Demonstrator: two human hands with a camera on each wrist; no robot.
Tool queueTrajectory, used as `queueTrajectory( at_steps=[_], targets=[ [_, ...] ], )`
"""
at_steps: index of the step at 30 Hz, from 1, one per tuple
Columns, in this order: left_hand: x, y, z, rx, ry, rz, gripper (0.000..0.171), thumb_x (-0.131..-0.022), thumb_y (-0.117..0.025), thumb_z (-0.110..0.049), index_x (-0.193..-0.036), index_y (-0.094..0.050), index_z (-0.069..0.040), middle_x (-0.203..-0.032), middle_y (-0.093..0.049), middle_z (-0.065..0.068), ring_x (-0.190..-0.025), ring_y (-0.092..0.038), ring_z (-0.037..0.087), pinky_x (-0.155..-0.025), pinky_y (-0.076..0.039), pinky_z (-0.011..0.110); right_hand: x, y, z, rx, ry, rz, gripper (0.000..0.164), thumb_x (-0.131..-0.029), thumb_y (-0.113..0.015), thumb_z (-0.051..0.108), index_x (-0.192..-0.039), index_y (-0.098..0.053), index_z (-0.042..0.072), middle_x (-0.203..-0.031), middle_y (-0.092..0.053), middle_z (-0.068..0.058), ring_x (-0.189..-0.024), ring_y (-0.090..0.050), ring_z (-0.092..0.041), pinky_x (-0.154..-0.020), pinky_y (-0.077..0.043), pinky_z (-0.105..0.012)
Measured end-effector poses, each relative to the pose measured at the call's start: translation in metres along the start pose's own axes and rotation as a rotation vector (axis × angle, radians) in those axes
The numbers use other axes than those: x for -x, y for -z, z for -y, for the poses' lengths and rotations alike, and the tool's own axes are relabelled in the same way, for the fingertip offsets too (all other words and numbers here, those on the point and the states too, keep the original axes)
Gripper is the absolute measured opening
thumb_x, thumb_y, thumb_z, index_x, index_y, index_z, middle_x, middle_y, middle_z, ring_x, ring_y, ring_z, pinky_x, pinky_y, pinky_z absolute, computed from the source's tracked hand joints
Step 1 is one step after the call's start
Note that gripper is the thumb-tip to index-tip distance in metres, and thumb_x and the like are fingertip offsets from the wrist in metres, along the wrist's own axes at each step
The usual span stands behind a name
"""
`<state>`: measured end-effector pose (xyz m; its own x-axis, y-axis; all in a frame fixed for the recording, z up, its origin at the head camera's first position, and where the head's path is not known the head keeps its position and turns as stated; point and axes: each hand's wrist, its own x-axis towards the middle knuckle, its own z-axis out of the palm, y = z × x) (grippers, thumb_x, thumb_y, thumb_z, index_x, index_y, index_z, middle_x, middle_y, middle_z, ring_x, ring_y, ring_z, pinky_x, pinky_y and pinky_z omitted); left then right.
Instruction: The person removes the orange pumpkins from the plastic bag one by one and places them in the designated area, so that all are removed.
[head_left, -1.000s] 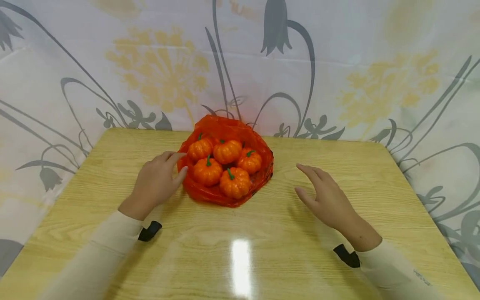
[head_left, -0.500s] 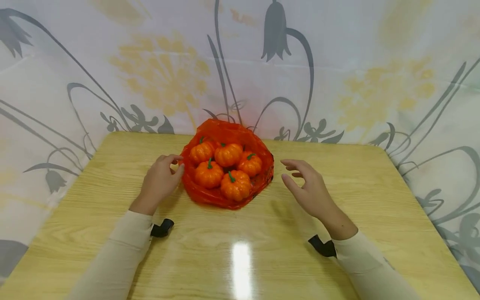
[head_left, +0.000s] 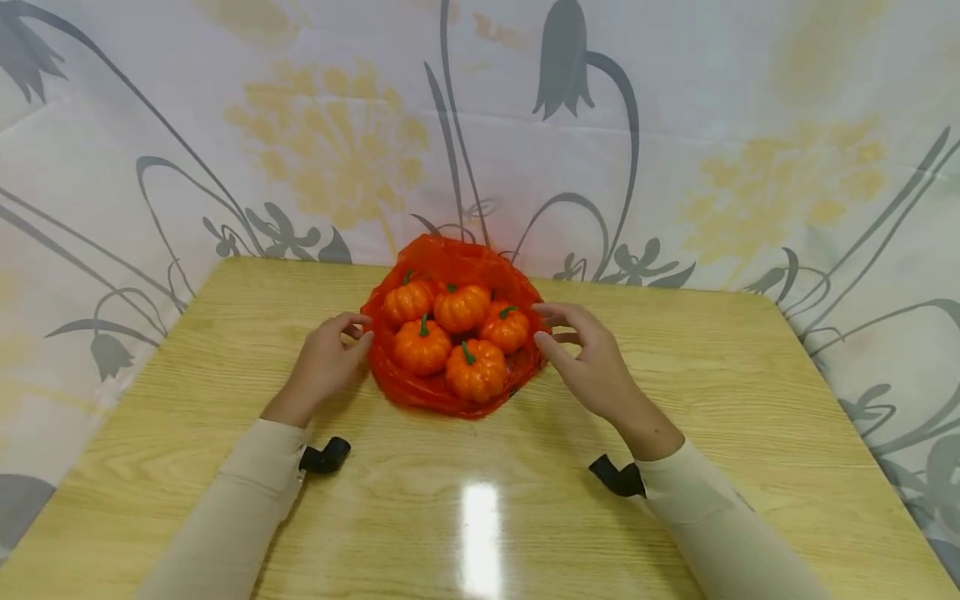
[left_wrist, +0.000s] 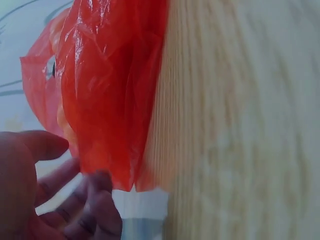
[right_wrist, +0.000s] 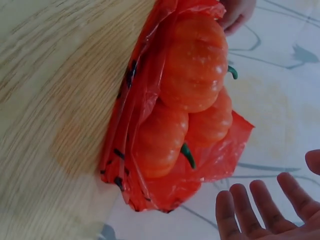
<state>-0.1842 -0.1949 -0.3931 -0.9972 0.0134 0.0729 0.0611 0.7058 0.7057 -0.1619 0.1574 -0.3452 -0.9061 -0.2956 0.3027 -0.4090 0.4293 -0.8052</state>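
I have the left hand (head_left: 325, 364) and right hand (head_left: 592, 365) at opposite sides of the red bag (head_left: 480, 265), fingers loosely parted; it sits on the tabletop (head_left: 382, 508), with orange pumpkins (head_left: 480, 375) inside.

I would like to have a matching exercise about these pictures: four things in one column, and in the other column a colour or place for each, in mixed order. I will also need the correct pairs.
Column one
1. plastic bag
2. stems
3. table
4. right hand

Column two
A. pale yellow, with wood grain
B. at the right side of the bag
C. red
D. green

Right pairs: 1-C, 2-D, 3-A, 4-B
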Motion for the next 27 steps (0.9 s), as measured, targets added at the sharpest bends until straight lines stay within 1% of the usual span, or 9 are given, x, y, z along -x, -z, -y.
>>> queueTrajectory(
  at_steps=[3,7,11,12,16,18,19,24,27],
  targets=[
    [-0.002,-0.001,0.004,0.047,0.030,0.020,0.031,-0.100,-0.058,-0.021,-0.126,-0.061,-0.005,-0.103,-0.062,0.017,-0.071,-0.056,0.022,-0.063,-0.047,0.025,-0.004,-0.006,-0.003,-0.019,-0.011,0.019,0.036,-0.100,-0.062,0.015,-0.134,-0.057,0.004,-0.136,-0.057,-0.016,-0.122,-0.056,-0.034,-0.099,-0.051,-0.051],
    [-0.003,-0.003,0.011,0.165,0.085,0.068,0.031,-0.101,-0.057,-0.020,-0.128,-0.059,-0.004,-0.106,-0.059,0.018,-0.066,-0.060,0.019,-0.059,-0.051,0.023,-0.007,-0.013,-0.008,-0.033,-0.015,0.043,0.038,-0.100,-0.062,0.015,-0.135,-0.057,0.004,-0.138,-0.056,-0.015,-0.124,-0.054,-0.034,-0.101,-0.049,-0.052],
    [-0.004,-0.003,0.017,0.290,0.134,0.101,0.031,-0.102,-0.056,-0.018,-0.129,-0.058,-0.003,-0.110,-0.057,0.018,-0.065,-0.063,0.017,-0.055,-0.054,0.024,-0.005,-0.019,-0.009,-0.026,-0.001,0.069,0.040,-0.098,-0.064,0.016,-0.137,-0.057,0.007,-0.140,-0.055,-0.011,-0.113,-0.059,-0.031,-0.100,-0.049,-0.052],
    [-0.004,-0.003,0.018,0.316,0.143,0.103,0.031,-0.102,-0.056,-0.018,-0.129,-0.057,-0.002,-0.111,-0.057,0.018,-0.065,-0.062,0.016,-0.054,-0.054,0.025,-0.004,-0.020,-0.010,-0.017,-0.001,0.076,0.040,-0.098,-0.065,0.016,-0.137,-0.057,0.008,-0.140,-0.055,-0.010,-0.109,-0.060,-0.031,-0.096,-0.051,-0.051],
    [-0.007,-0.004,0.027,0.397,0.154,0.110,0.032,-0.101,-0.058,-0.017,-0.129,-0.057,-0.001,-0.110,-0.057,0.016,-0.063,-0.061,0.011,-0.054,-0.053,0.023,-0.003,-0.025,-0.013,0.023,0.002,0.128,0.044,-0.097,-0.066,0.017,-0.139,-0.055,0.010,-0.142,-0.052,-0.009,-0.119,-0.057,-0.030,-0.100,-0.049,-0.052],
    [-0.008,-0.005,0.032,0.421,0.151,0.107,0.033,-0.101,-0.059,-0.017,-0.129,-0.058,-0.001,-0.107,-0.058,0.014,-0.063,-0.060,0.009,-0.055,-0.054,0.022,-0.004,-0.028,-0.014,0.033,0.006,0.162,0.048,-0.096,-0.067,0.019,-0.141,-0.054,0.010,-0.144,-0.050,-0.009,-0.124,-0.053,-0.031,-0.099,-0.049,-0.052],
    [-0.008,-0.005,0.033,0.426,0.147,0.108,0.033,-0.101,-0.059,-0.017,-0.129,-0.058,0.000,-0.106,-0.058,0.014,-0.063,-0.060,0.008,-0.055,-0.054,0.022,-0.003,-0.029,-0.015,0.030,0.012,0.176,0.049,-0.096,-0.068,0.018,-0.142,-0.053,0.010,-0.145,-0.049,-0.009,-0.128,-0.051,-0.032,-0.103,-0.047,-0.053],
    [-0.007,-0.006,0.035,0.428,0.130,0.114,0.034,-0.100,-0.061,-0.017,-0.128,-0.057,0.001,-0.101,-0.058,0.013,-0.062,-0.058,0.008,-0.055,-0.054,0.022,-0.003,-0.031,-0.019,0.001,0.026,0.232,0.058,-0.092,-0.073,0.016,-0.145,-0.049,0.009,-0.144,-0.049,-0.012,-0.126,-0.053,-0.033,-0.101,-0.048,-0.051],
    [-0.008,-0.006,0.034,0.432,0.121,0.111,0.034,-0.100,-0.061,-0.017,-0.128,-0.057,0.001,-0.101,-0.058,0.014,-0.062,-0.058,0.008,-0.054,-0.053,0.022,-0.004,-0.031,-0.023,-0.003,0.016,0.249,0.061,-0.091,-0.074,0.017,-0.146,-0.048,0.009,-0.143,-0.050,-0.012,-0.122,-0.056,-0.032,-0.095,-0.052,-0.048]
  ],
)
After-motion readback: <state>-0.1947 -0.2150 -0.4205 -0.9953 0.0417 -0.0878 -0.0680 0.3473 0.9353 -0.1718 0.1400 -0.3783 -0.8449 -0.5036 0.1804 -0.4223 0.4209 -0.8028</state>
